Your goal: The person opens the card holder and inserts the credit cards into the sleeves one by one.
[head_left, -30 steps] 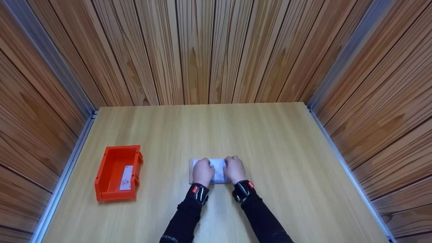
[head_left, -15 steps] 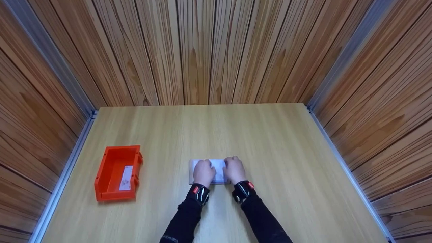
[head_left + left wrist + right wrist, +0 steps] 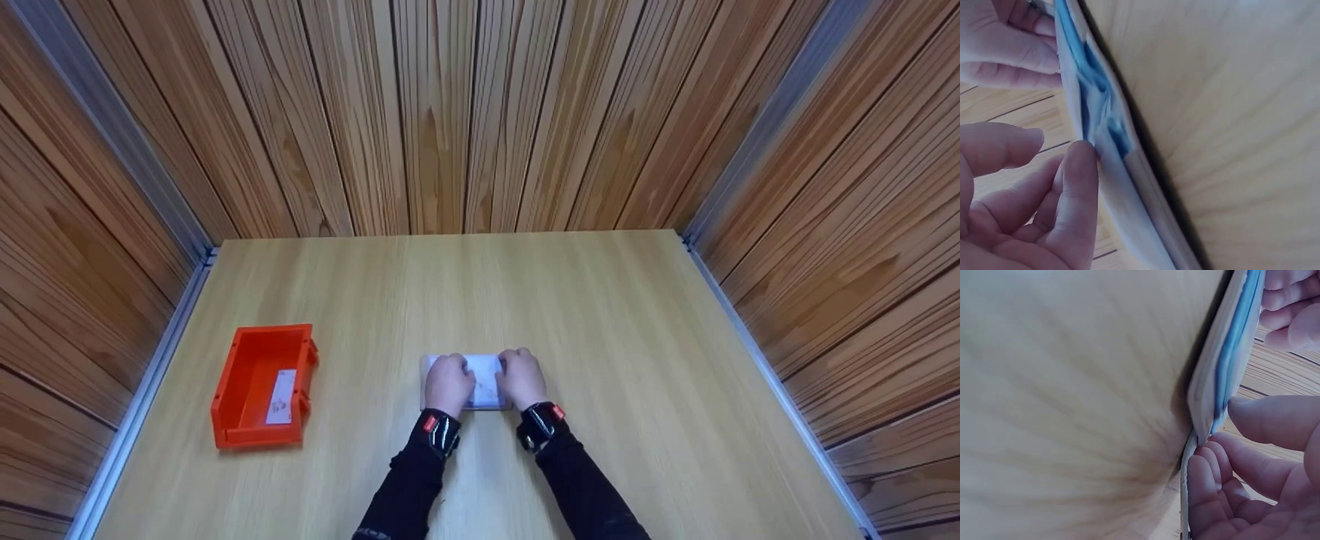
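Note:
A flat white packet (image 3: 485, 384) lies on the table between the hands, with blue folded material (image 3: 1092, 67) inside its gaping edge in the left wrist view. My left hand (image 3: 448, 386) is over its left part. One fingertip touches the white upper layer, while the thumb stands apart from it. At the right end, my right hand (image 3: 523, 379) pinches the packet's corner; the thumb is on the upper side and the other fingers are at the edge. A thin pale strip (image 3: 1184, 495) runs along those fingers. What the packet contains cannot be made out.
An orange-red open bin (image 3: 251, 390) with a white label (image 3: 281, 396) inside stands to the left on the wooden table (image 3: 600, 315). Wood-plank walls (image 3: 442, 112) rise at the back and both sides, with metal rails (image 3: 780, 405) along the side edges.
My left hand has shifted slightly to the left over the packet, baring a bit more of its middle. The right hand has stayed at the right end.

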### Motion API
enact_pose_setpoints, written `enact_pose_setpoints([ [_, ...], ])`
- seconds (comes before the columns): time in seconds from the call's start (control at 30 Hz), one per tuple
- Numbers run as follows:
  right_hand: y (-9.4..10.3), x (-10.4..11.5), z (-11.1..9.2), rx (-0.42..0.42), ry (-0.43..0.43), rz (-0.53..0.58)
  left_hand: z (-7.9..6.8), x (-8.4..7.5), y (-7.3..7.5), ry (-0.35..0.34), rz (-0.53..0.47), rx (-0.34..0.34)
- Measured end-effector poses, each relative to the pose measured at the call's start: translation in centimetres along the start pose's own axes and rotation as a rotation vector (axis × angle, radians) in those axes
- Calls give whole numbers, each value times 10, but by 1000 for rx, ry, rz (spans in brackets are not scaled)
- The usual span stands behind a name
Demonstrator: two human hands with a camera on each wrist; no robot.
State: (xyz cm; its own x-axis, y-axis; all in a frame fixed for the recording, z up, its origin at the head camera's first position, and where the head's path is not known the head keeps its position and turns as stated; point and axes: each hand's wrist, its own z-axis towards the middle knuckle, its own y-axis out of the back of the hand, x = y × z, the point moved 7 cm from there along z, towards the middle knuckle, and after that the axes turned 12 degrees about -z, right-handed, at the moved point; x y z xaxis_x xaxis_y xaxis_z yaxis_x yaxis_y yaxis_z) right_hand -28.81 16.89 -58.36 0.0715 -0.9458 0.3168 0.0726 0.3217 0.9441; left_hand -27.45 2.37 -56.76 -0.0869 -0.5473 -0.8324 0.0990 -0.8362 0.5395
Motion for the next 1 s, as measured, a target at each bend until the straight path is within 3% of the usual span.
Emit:
enact_pose_setpoints([
  [0.37,0,0,0,38,-34,9,4,15,25,75,16,-57],
  [0.63,1,1,-1,-3,1,-1,2,22,44,50,27,-143],
  [0.87,-2,0,-1,29,-23,8,5,36,50,170,42,-107],
  [1.0,-2,0,-1,32,-25,4,4,41,50,193,55,-100],
])
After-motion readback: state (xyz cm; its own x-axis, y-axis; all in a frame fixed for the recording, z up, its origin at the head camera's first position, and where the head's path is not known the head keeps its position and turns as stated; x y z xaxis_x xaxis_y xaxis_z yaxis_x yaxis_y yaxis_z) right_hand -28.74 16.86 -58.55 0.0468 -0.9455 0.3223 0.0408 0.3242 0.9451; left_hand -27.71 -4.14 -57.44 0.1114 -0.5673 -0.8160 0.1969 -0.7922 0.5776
